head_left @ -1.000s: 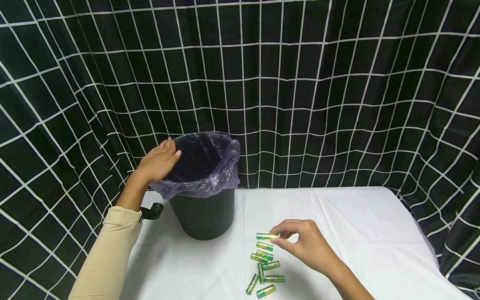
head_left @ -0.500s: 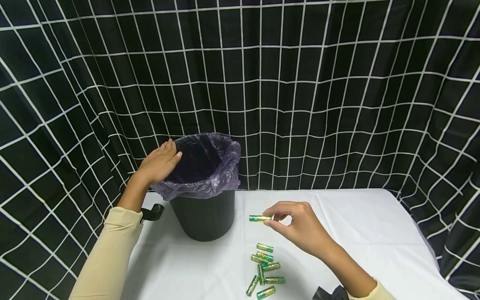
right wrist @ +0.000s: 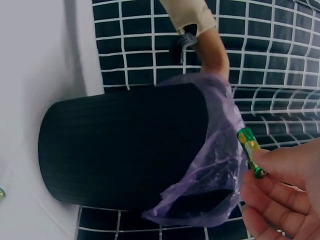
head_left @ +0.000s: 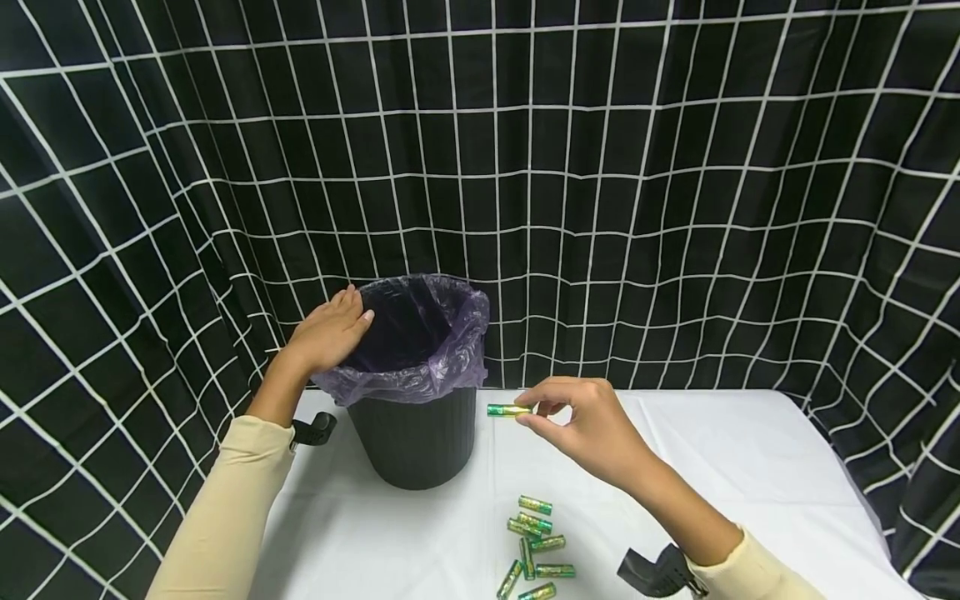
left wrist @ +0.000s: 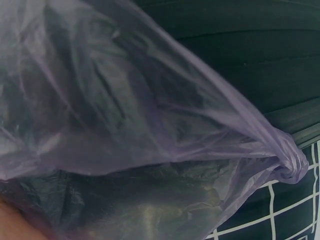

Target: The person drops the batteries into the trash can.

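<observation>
On the white table [head_left: 720, 450], toward its back left, I see a black ribbed bin [head_left: 415, 442] standing upright, lined with a thin purple bag [head_left: 450, 358] whose edge is folded out over the rim and hangs down the outside. Its mouth is open; the inside looks dark, and I cannot tell whether anything lies at the bottom. From the left wrist view I get only crumpled purple film against the dark wall of the bin, with nothing inside to make out.

My left hand [head_left: 330, 333] rests flat on the near-left rim of the bin, fingers straight and together, lying over the bag's edge.

My right hand [head_left: 585, 429] is raised above the table just right of the bin, pinching one green and gold battery [head_left: 508, 410] by its end between thumb and fingertips. That battery lies level, its free end pointing at the bin, near the hanging bag but apart from it, and below the rim. The right wrist view shows the same pinch, with the battery beside the purple film.

Nearer to me, a loose cluster of batteries [head_left: 534, 546] of the same kind lies on the table, several touching, pointing different ways.
</observation>
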